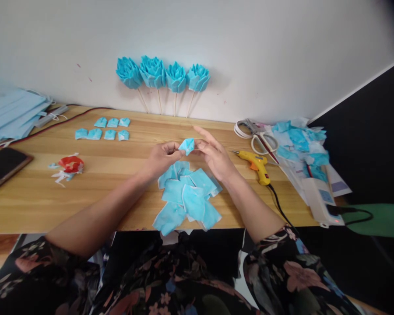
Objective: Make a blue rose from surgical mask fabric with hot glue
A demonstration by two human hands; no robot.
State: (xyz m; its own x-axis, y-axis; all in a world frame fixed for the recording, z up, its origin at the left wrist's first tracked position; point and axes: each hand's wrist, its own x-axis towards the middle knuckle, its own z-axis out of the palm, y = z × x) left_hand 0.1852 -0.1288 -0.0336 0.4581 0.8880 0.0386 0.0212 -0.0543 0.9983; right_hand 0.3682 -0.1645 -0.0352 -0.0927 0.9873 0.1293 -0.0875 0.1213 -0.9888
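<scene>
Between my two hands is a small folded blue fabric piece, held up above the table. The fingers of my left hand pinch its left edge. At its right edge, the thumb and fingers of my right hand are closed on it, while one finger points up and away. Below my hands lies a loose pile of cut blue fabric pieces with white edges. Several folded blue petals sit in two rows to the left. Finished blue fabric flowers on thin sticks lean against the wall.
A yellow glue gun lies right of my hand, its black cord running to a white power strip. Scissors, tape and blue scraps crowd the right side. At left are blue face masks, a phone and a red scrap.
</scene>
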